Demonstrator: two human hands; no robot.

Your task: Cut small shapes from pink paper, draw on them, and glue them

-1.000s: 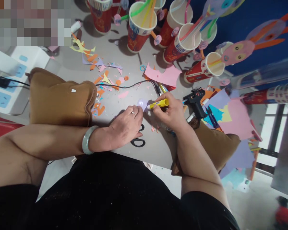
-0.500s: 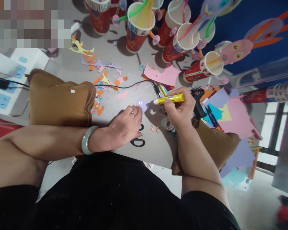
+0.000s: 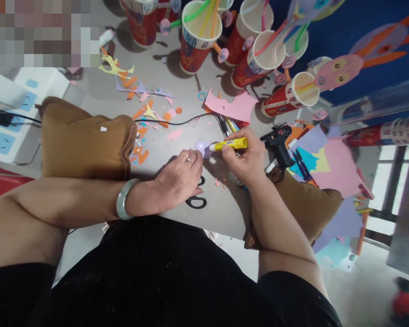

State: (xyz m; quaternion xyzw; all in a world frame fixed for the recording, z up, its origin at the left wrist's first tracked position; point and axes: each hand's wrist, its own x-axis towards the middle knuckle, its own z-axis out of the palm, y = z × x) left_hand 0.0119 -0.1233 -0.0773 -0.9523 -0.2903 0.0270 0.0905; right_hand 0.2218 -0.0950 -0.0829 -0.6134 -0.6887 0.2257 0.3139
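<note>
A small light purple paper circle (image 3: 200,146) lies on the table, its near edge under the fingertips of my left hand (image 3: 181,176), which are closed on it. My right hand (image 3: 247,156) grips a thick yellow marker (image 3: 231,144), its pale tip at the circle's right side; I cannot tell if they touch. Black-handled scissors (image 3: 197,202) lie partly hidden beneath my left hand. A black glue gun (image 3: 281,143) sits just right of my right hand. Behind the marker lie several pens (image 3: 224,127). A roll of white tape (image 3: 236,178) is mostly covered by my right hand.
Red paper cups (image 3: 197,50) with straws and paper discs stand along the back. Coloured paper scraps (image 3: 143,156) litter the table's left middle. Brown cushions (image 3: 88,141) lie under both forearms. A black cord (image 3: 177,123) crosses the table from a white power strip (image 3: 30,122). Coloured sheets (image 3: 341,163) lie at right.
My right hand has moved left with the marker, bringing its tip up to the purple circle. More of the glue gun shows now. My left hand has stayed nearly still.
</note>
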